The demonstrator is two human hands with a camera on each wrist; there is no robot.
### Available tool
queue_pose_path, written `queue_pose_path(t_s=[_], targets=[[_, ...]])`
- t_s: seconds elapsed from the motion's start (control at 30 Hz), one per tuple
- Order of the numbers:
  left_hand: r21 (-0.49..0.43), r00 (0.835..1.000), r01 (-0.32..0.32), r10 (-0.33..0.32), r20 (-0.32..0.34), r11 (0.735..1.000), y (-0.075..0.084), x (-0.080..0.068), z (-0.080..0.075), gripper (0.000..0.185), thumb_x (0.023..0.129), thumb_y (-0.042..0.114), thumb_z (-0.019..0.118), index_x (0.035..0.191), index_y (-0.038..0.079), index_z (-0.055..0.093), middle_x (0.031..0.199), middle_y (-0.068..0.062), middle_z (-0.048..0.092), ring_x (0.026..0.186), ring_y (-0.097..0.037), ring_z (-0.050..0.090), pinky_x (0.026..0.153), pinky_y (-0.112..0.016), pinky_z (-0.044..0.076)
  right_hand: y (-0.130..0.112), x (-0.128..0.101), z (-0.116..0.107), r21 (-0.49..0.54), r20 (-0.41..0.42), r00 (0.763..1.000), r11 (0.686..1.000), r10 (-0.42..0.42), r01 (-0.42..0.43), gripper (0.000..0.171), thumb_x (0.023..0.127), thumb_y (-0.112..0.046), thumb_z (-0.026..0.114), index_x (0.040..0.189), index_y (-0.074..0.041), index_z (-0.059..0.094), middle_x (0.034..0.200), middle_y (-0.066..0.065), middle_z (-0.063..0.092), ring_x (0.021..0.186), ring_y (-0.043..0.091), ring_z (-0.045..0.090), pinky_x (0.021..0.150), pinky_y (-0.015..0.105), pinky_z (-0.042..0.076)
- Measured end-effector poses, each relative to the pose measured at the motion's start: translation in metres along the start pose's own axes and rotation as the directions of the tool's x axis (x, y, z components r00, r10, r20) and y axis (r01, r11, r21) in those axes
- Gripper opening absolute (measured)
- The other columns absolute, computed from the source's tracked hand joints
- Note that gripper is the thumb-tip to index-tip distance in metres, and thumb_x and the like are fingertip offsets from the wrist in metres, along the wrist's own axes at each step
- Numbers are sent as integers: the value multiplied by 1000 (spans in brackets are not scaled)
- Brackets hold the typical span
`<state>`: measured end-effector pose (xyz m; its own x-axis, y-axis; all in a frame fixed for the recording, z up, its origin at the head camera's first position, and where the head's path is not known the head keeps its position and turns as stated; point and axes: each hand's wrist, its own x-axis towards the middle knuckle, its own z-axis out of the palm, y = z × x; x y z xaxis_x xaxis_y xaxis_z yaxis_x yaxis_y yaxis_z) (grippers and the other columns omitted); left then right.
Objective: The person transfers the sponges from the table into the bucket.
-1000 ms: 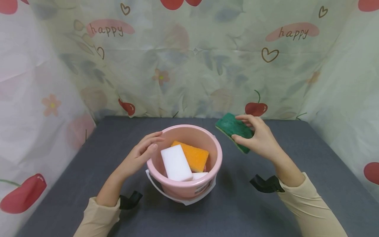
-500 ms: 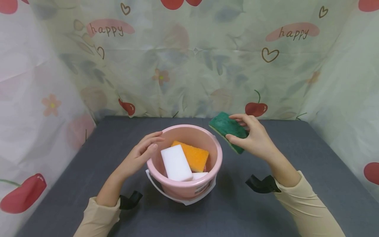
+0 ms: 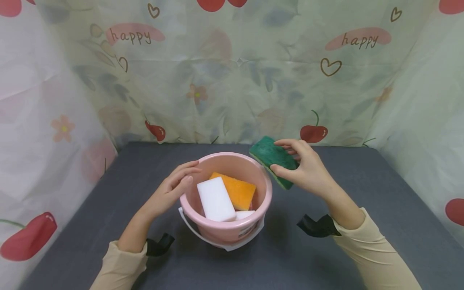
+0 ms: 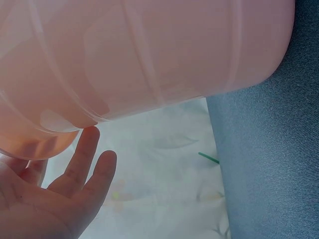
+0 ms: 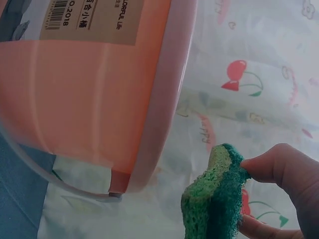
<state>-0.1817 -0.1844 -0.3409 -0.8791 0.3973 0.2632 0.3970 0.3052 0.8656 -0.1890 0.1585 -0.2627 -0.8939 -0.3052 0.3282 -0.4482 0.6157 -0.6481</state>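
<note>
A pink bucket [image 3: 266,189] stands on the dark table, with a white sponge [image 3: 216,199] and an orange sponge [image 3: 240,192] inside. Part of another white piece shows beneath them. My right hand [image 3: 308,169] pinches a green scouring sponge [image 3: 273,155] between thumb and fingers, just right of the bucket's rim and above the table. In the right wrist view the sponge's light green foam side [image 5: 202,204] faces the bucket. At the bucket's left rim rests my left hand [image 3: 170,189], its fingers extended; in the left wrist view fingertips touch the outer wall [image 4: 149,59].
A white handle [image 3: 226,245] hangs down the bucket's front. Printed cloth [image 3: 235,80] walls off the back and both sides of the dark tabletop [image 3: 290,257]. Black straps [image 3: 319,225] stick out at both wrists.
My right hand has moved left with the green scouring sponge, bringing it close to the bucket's right rim. The left hand and the bucket have stayed in place.
</note>
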Motion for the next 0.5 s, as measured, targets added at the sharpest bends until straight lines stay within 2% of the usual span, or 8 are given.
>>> queue_pose_path(t_s=[0.5], targets=[[3,1000,13,-13,2,1000,1,0,0,35,98,22,42,131,11,50,151,-4,29,140,-29,23,106,-61,30,-14,0,7,7,20,1000,1000,3,-3,49,81,-21,70,127,-13,52,119,11,51,110,25,50,94,45,44]])
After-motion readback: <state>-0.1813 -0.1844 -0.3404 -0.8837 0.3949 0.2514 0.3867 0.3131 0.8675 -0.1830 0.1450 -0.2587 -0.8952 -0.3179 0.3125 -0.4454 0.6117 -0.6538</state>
